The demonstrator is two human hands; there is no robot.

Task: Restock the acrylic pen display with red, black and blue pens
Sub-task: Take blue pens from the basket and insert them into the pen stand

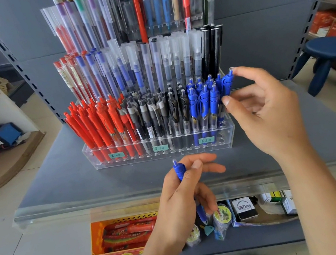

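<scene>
Pens fill nearly the whole front tier of the acrylic pen display point(160, 151): red pens point(100, 125) on the left, black pens point(155, 111) in the middle, blue pens point(202, 101) on the right. The display stands on the grey bench point(60, 178), close in front of the person, with taller tiers of capped pens behind it. A few holes at the far right end of the front tier look unfilled.

The right hand point(263, 106) is at that right end. Its thumb and forefinger pinch one blue pen point(227, 84) near the clip, upright, just beside the last blue row, while the other fingers fan loosely. I cannot tell whether the tip has already found a hole. The left hand point(182, 194) waits lower, in front of the display, its grip curled round a spare blue pen point(180, 171) held clicker-up, forefinger stretched out.

The step in hand, I would judge, is the filling of the blue section, and the job looks nearly finished, with red and black sections already crowded. Next, the pinched pen needs to go straight down into a free hole without knocking its neighbours; then the spare pen must pass from left hand to right, or go in directly.

Beyond the bench edge, a lower shelf holds an orange box point(122, 235) of goods, and a blue stool point(333, 55) stands to the right.
</scene>
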